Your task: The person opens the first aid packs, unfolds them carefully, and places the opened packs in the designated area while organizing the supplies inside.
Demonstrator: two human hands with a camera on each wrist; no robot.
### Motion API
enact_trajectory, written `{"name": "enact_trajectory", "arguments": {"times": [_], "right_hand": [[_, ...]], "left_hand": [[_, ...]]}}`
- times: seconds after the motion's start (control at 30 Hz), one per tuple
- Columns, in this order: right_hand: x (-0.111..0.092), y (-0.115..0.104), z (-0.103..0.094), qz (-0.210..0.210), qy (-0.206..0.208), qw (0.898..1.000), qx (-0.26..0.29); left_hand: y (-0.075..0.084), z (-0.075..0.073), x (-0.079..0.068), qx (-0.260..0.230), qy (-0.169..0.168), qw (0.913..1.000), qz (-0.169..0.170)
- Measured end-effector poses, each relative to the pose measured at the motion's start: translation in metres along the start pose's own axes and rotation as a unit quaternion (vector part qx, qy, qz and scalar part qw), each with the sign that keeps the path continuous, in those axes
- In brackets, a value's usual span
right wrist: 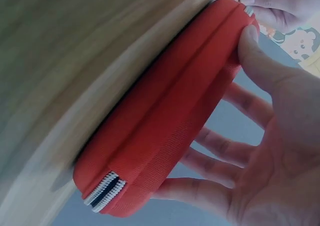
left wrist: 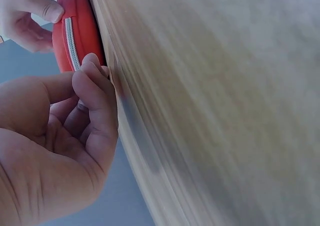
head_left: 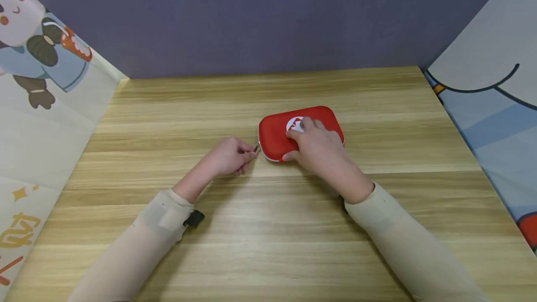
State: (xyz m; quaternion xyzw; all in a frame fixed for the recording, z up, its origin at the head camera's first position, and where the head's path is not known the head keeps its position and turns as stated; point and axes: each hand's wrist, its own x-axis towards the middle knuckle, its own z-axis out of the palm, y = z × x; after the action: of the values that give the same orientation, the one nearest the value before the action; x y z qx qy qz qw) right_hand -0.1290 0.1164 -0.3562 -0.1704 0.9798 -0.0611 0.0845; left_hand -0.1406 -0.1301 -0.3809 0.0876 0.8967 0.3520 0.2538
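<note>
A red hard-shell zip case (head_left: 272,135) with a round white logo (head_left: 295,124) lies flat on the wooden table. At its left end, my left hand (head_left: 233,155) pinches the small metal zipper pull (head_left: 257,147) between thumb and forefinger. My right hand (head_left: 320,146) presses on the lid with spread, mostly straight fingers, its thumb (right wrist: 253,41) against the near side. In the right wrist view, the silver zipper teeth (right wrist: 105,191) at the case's right end stand parted, with a dark gap. Closed silver teeth (left wrist: 72,41) run towards my left fingertips in the left wrist view.
The wooden table (head_left: 251,246) stretches around the case on all sides. A plain dark blue-grey wall (head_left: 268,17) stands behind it. Cartoon-printed panels flank the table on the left (head_left: 50,120) and right (head_left: 482,59).
</note>
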Motion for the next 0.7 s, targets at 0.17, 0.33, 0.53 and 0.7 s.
{"name": "enact_trajectory", "arguments": {"times": [0.17, 0.33, 0.53, 0.7], "right_hand": [[-0.002, 0.0, 0.002, -0.005, 0.01, 1.0, 0.001], [-0.001, 0.0, 0.002, -0.021, 0.019, 1.0, -0.013], [0.002, 0.0, 0.0, -0.026, 0.012, 0.999, -0.022], [0.003, 0.0, 0.0, -0.024, 0.004, 0.999, -0.023]], "left_hand": [[0.0, 0.0, -0.001, 0.002, -0.001, 1.0, 0.0], [0.0, 0.0, -0.003, 0.009, -0.008, 0.9999, 0.004], [0.003, 0.002, -0.007, 0.001, -0.019, 0.9998, -0.003], [0.005, 0.004, -0.01, 0.016, -0.023, 0.9996, 0.004]]}}
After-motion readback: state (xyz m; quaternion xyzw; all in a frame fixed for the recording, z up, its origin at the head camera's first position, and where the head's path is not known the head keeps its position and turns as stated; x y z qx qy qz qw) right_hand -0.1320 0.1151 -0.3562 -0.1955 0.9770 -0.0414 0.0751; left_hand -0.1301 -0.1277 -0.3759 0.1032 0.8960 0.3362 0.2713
